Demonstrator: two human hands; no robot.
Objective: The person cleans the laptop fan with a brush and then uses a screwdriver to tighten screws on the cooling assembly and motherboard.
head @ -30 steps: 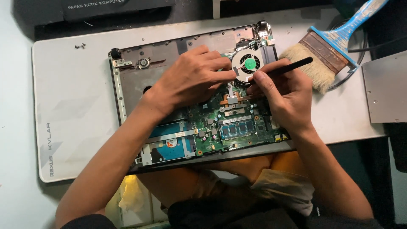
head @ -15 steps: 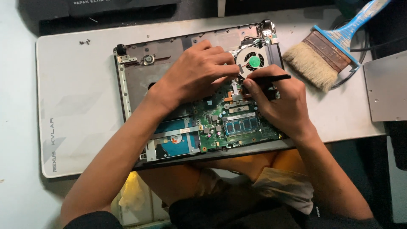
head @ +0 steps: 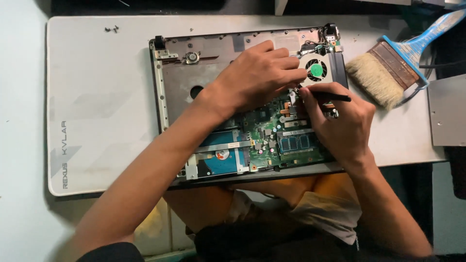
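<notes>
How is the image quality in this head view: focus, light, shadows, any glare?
Head view: sharp across the opened laptop, with the green circuit board and fan crisp; no motion blur on the left hand or the right hand holding a thin black tool. Even overhead light, soft shadows under the forearms, no harsh glare on the white mat; upper edge and lower frame fall dark.

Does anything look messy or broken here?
Nothing looks broken. The laptop lies opened up with its insides bare, slightly askew on the mat. A few tiny loose screws sit apart at the mat's far left corner, easy to lose.
</notes>
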